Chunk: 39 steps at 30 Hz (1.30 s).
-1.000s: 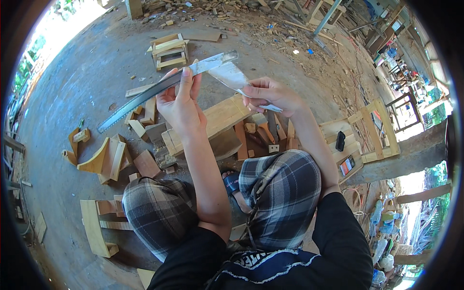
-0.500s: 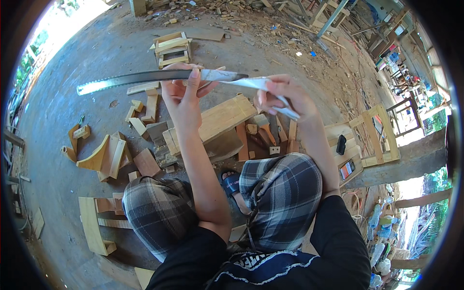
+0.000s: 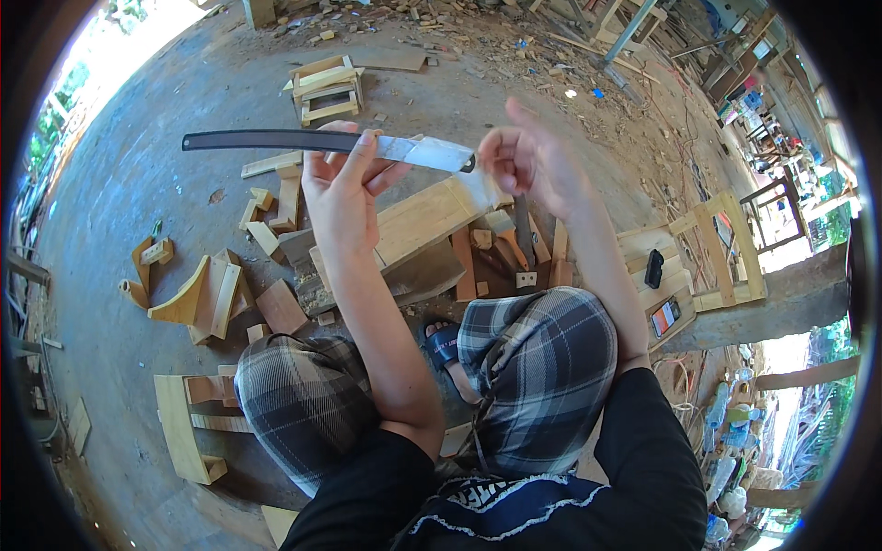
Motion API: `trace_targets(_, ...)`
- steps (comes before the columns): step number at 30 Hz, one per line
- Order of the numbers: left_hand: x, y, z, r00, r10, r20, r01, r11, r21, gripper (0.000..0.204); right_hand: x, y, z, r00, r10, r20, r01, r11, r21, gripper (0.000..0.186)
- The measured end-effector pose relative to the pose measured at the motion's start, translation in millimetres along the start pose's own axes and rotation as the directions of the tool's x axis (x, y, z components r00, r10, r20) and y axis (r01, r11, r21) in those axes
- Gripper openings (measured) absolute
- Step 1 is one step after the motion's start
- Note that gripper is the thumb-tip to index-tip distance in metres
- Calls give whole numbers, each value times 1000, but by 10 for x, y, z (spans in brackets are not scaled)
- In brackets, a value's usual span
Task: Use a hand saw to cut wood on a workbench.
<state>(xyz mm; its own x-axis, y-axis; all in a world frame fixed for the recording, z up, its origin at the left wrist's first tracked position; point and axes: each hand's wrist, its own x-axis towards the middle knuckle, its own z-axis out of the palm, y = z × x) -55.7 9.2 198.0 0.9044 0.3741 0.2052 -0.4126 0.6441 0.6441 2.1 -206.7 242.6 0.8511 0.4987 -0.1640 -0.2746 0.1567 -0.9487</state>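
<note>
My left hand (image 3: 344, 188) pinches a long, thin, dark saw blade (image 3: 262, 140) between thumb and fingers, holding it level above the floor. A small hole shows at the blade's left tip. White paper-like wrapping (image 3: 424, 152) covers the right part, and a dark rounded end pokes out of it. From that end a loose white flap (image 3: 478, 191) hangs down, blurred. Just right of it is my right hand (image 3: 542, 165), thumb raised and fingers loosely curled, with nothing visible in it. Below both hands lies a thick wooden block (image 3: 413, 220).
A brush with an orange handle (image 3: 509, 241) and other tools lie right of the block. Curved wooden pieces (image 3: 184, 298) and offcuts lie on the left. A phone (image 3: 665, 317) and a black case (image 3: 653, 268) rest on boards at right. A small wooden frame (image 3: 326, 87) stands ahead.
My right hand has let go of the white strip and lifted, its thumb now up. The loose strip has dropped against the blade's end. The blade has shifted right and tilted the other way.
</note>
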Motion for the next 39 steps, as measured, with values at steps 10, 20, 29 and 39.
trace_targets(10,-128,-53,300,996,10,-89,-1,994,107,21,56,172,36,992,106,73,-89,974,-209,57)
trace_targets(20,-127,-41,289,999,-36,-40,40,995,96,21,82,143,-5,955,-278,-99,292,941,171,27)
trace_targets(29,-117,-121,239,997,53,57,-58,996,73,17,63,107,19,985,-55,-163,77,988,133,32)
trace_targets(39,-96,-351,318,989,9,-149,-67,920,-385,22,124,224,-110,985,-52,165,-14,927,374,32)
